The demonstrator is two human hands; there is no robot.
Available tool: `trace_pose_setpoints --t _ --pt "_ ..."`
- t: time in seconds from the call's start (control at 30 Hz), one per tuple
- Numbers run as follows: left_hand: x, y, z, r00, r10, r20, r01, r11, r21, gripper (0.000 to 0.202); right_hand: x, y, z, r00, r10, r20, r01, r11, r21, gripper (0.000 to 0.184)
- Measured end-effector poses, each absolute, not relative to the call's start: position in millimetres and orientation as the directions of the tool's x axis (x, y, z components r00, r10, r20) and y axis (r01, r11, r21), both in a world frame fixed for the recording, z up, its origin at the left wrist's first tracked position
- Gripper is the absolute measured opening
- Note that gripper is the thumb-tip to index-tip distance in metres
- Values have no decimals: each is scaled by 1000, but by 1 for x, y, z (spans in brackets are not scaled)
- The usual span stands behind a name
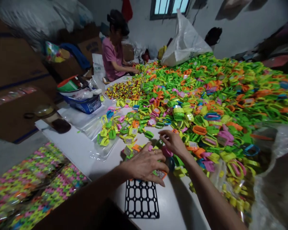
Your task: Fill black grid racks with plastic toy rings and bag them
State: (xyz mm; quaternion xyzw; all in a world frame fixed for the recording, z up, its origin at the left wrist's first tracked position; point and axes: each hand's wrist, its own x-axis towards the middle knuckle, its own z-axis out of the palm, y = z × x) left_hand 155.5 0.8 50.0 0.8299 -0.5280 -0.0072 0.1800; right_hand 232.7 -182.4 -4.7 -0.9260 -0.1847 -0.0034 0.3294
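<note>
My left hand [145, 163] lies palm down over the far end of a black plastic grid tray [142, 198], fingers spread. Beneath its fingertips is an orange-edged toy watch [161, 174]; the underside of the hand is hidden. More bright toy watches show just beyond the knuckles, partly covered. At the near edge of the big heap of toy watches [201, 119], my right hand [174, 142] hovers with bent fingers apart and nothing visible in them. The near rows of the tray hold nothing.
A blue basket [87, 103] and clear plastic bags [103, 148] are on the left of the white table [96, 167]. Packed colourful pieces [38, 188] lie lower left. A person in pink [112, 59] works at the far side. A plastic sack [273, 179] stands right.
</note>
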Motion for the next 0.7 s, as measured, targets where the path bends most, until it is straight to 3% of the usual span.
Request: trace_pose_setpoints --t 0.1,0.17,0.23,0.3,0.37,0.43,0.53,0.63,0.7 --pt "162 11 57 458 -857 235 -876 -390 285 41 286 -132 2 913 407 42 396 -853 -339 25" --pt "182 29 62 582 -758 292 -808 -500 313 38 301 -111 5 917 398 -4 384 -887 -256 15" --pt "215 56 65 780 -553 293 -626 -707 330 32 299 -115 10 929 371 -2 362 -907 -213 14" --pt "256 85 64 930 -303 208 -352 -897 267 30 282 -142 17 947 318 43 321 -936 -147 18" --pt "296 104 58 980 -145 137 -170 -965 197 30 253 -181 21 954 260 150 272 -960 -65 18" --pt "330 104 51 985 -119 122 -140 -974 180 32 212 -218 14 923 263 282 270 -963 11 19" --pt "363 70 40 977 -198 85 -210 -961 179 29 145 -250 -20 865 323 385 337 -941 33 26" --pt "376 28 28 970 -243 -19 -237 -957 165 18 90 -250 -52 870 288 400 313 -950 2 39" --pt "378 10 20 966 -248 -72 -234 -959 161 21 71 -240 -58 912 215 348 233 -972 -9 42"
